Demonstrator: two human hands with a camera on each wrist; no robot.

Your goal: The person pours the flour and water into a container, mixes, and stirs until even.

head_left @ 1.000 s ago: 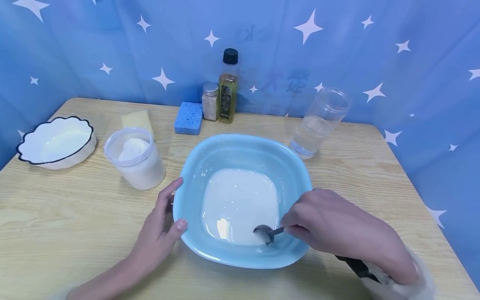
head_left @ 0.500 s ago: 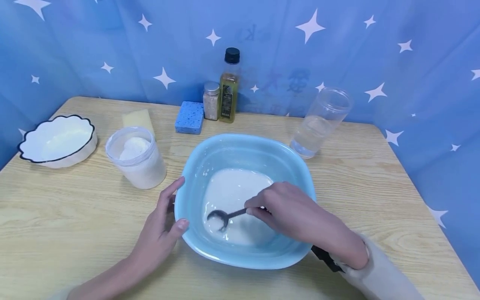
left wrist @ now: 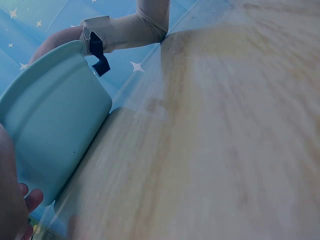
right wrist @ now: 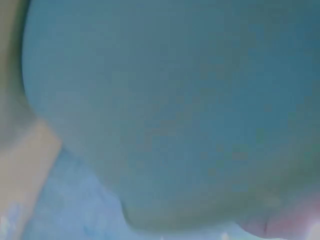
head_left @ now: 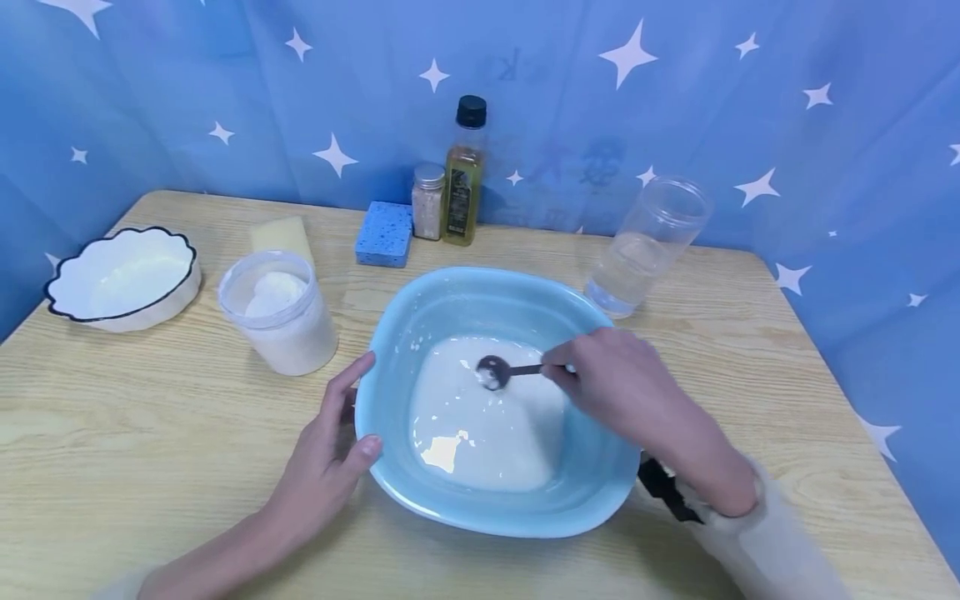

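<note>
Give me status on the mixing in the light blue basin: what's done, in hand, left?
Done: white liquid already fills the floor of the light blue plastic basin.
In hand: the right hand holds a dark metal spoon in the liquid; the left hand grips the basin's rim.
Left: hard to judge; white splashes cling to the inner wall, and any lumps can't be made out.

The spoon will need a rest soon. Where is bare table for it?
Bare table right of the basin, below the glass; also the near left corner. Crowded: back edge, with sponge, shaker, bottle.
</note>
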